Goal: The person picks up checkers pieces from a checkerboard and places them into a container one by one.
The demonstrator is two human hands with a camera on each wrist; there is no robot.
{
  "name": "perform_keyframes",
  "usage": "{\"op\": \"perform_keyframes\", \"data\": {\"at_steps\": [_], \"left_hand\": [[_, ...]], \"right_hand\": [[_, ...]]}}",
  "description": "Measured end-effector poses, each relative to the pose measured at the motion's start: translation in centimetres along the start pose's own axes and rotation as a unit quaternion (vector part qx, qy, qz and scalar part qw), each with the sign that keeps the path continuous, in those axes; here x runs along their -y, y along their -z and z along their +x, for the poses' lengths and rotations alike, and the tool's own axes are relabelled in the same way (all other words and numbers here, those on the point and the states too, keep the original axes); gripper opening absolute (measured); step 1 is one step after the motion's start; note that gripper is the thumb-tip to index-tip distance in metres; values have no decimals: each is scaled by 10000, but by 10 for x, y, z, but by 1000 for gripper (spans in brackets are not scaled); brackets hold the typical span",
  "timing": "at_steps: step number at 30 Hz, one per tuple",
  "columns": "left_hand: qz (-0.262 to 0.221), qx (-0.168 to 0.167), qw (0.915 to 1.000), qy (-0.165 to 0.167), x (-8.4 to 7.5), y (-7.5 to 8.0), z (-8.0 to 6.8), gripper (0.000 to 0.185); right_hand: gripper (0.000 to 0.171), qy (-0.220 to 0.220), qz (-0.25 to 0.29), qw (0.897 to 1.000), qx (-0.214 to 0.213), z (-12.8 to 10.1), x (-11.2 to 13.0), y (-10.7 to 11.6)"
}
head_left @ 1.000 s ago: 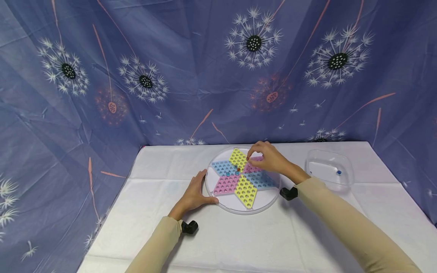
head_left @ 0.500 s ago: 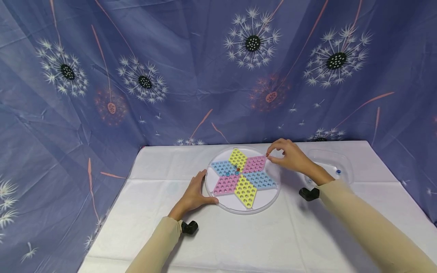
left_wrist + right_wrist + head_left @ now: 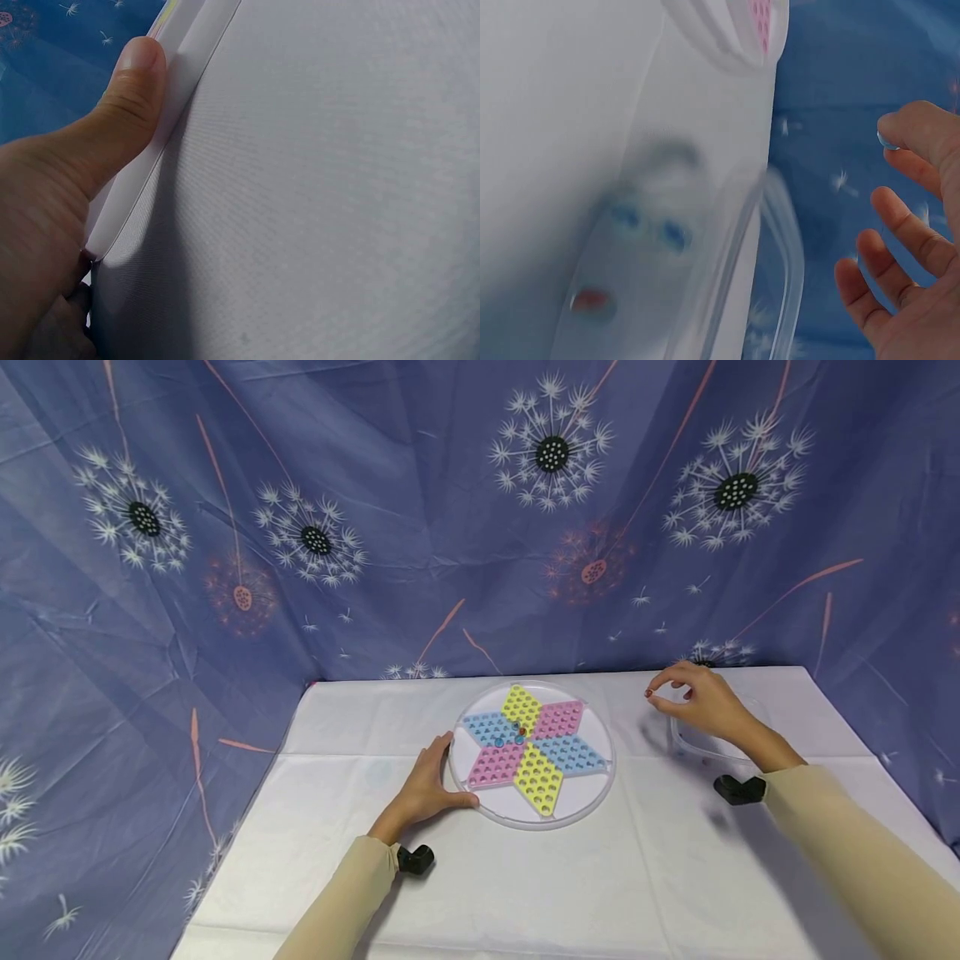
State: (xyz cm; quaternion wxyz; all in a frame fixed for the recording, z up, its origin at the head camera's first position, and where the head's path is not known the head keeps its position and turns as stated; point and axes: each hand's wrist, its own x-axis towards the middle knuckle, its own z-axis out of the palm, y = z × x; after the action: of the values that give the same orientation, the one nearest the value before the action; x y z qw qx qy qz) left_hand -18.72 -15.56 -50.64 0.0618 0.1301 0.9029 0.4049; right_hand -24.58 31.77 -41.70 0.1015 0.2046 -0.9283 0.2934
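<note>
A round Chinese checkers board (image 3: 588, 797) with a pink, yellow and blue star lies on the white-covered table. My left hand (image 3: 424, 787) rests against its left rim, thumb and fingers spread apart; in the left wrist view the thumb (image 3: 131, 97) touches the edge. My right hand (image 3: 708, 702) is raised in front of a clear plastic container (image 3: 701, 752), partly hiding it. Thumb and index finger pinch a small glass marble (image 3: 648, 693), which looks clear bluish in the right wrist view. Several blue and red marbles (image 3: 499, 742) sit near the star's middle.
Inside the container, the right wrist view shows two blurred blue marbles (image 3: 676, 235) and a red marble (image 3: 591, 300). A blue dandelion-print curtain (image 3: 420, 510) hangs behind the table and along its left side. White cloth (image 3: 525, 893) covers the tabletop.
My right hand has moved right, from over the board to the container, with the marble still pinched. My left hand has stayed at the board's rim.
</note>
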Motion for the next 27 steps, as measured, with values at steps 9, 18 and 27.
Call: {"op": "perform_keyframes", "data": {"at_steps": [9,18,27], "left_hand": [[-2,57,9999,111,-2,1,-1,129],[8,63,9999,124,-3,2,0,129],[38,45,9999,111,-2,2,1,129]], "right_hand": [[14,-252,-265,9992,-133,-17,-25,16],[15,-346,-292,9989,-150,-25,-35,21],[15,-410,-306,9987,-24,-30,-46,17]]}}
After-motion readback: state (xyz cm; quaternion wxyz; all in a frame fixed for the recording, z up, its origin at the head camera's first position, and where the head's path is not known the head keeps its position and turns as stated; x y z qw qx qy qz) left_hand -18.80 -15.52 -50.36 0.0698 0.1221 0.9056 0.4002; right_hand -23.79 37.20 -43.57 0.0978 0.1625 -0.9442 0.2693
